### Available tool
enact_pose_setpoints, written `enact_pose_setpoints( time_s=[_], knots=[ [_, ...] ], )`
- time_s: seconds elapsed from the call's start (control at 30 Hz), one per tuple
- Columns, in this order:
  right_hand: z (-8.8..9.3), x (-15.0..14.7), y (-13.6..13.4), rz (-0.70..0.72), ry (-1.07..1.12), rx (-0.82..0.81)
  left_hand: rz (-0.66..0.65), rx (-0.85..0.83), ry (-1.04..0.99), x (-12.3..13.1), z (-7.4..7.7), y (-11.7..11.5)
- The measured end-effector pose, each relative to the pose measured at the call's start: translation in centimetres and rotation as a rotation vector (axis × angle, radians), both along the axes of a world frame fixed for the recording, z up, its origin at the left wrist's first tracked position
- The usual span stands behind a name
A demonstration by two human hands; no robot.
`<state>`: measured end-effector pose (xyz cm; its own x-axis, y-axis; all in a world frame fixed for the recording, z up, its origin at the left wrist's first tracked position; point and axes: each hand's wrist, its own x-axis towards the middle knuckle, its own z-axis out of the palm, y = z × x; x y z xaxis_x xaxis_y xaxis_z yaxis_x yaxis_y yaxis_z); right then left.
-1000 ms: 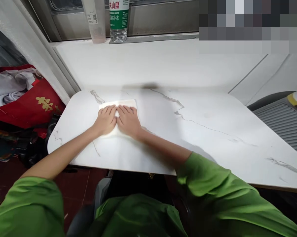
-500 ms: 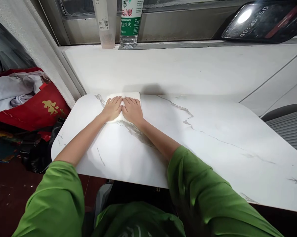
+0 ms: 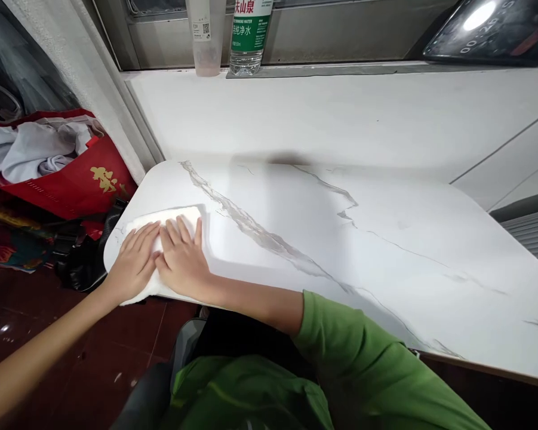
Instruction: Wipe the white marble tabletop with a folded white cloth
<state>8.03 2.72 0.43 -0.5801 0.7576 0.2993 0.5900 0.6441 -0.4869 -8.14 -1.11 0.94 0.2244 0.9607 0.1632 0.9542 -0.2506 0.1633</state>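
Observation:
A folded white cloth (image 3: pixel 179 216) lies at the near left corner of the white marble table (image 3: pixel 340 251), hanging slightly over the front edge. My left hand (image 3: pixel 133 264) and my right hand (image 3: pixel 183 258) press flat on it side by side, fingers stretched out and pointing away from me. Both palms cover most of the cloth. My sleeves are green.
A water bottle with a green label (image 3: pixel 249 36) and a clear bottle (image 3: pixel 205 37) stand on the sill by the window. A red bag with clothes (image 3: pixel 67 173) sits left of the table above the dark red floor. A dark screen (image 3: pixel 492 30) leans at top right.
Both hands pushed the cloth from mid-left to the table's far edge, then drew it back to the near left corner. The view shifted with them.

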Motion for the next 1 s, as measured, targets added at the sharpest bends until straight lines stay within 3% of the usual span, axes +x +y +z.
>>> enact_pose_setpoints(
  time_s=[0.07, 0.17, 0.33, 0.47, 0.6, 0.7, 0.8, 1.0],
  knots=[
    [0.2, -0.8, 0.2, 0.035, -0.029, -0.003, 0.002, -0.001, -0.008, -1.0, 0.1, 0.1],
    [0.4, -1.8, 2.4, 0.063, -0.074, 0.012, -0.012, 0.000, -0.007, -2.2, 0.1, 2.8],
    [0.2, -3.4, 9.7, -0.051, -0.111, 0.030, -0.030, 0.003, -0.013, -3.0, 0.2, 11.7],
    [-0.7, -3.3, 15.9, -0.171, -0.086, 0.066, -0.026, -0.030, -0.017, -1.5, 0.3, 19.2],
    [-1.6, -1.6, 19.9, -0.220, -0.082, 0.105, -0.007, -0.026, -0.020, 1.0, 0.1, 23.3],
    [-1.8, -0.4, 20.9, -0.222, -0.103, 0.106, 0.009, -0.014, -0.025, 2.2, -0.2, 24.0],
    [-1.5, 0.2, 20.6, -0.202, -0.134, 0.092, 0.025, -0.022, -0.023, 2.6, -0.3, 23.2],
    [-1.2, 2.9, 17.2, -0.144, -0.185, 0.074, 0.078, -0.034, 0.017, 5.5, -0.2, 18.4]
  ],
)
